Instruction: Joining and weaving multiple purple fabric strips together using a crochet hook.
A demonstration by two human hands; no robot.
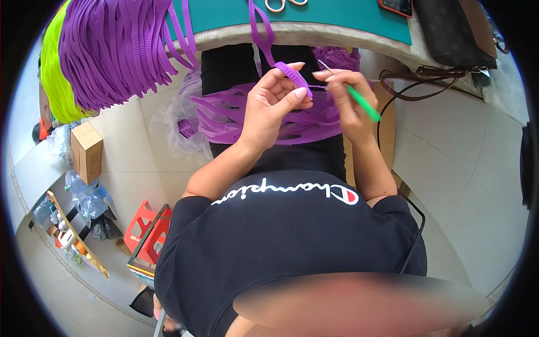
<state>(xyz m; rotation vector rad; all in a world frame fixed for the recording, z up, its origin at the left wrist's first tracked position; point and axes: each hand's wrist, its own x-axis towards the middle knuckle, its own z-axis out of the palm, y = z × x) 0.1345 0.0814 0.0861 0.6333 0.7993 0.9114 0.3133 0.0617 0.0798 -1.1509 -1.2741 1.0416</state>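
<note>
- Far left: a purple bundle [112, 50] is draped over the edge of the surface [337, 32].
- Left hand [266, 109]: forearm angled up and inward, fingers curled; a purple strap [293, 78] is pinched against the thumb, held above the lap [314, 156].
- Right hand [351, 101]: raised near the strap; a green-handled tool [364, 105] is pinched in the fingers, thin tip pointed up-left.
</note>
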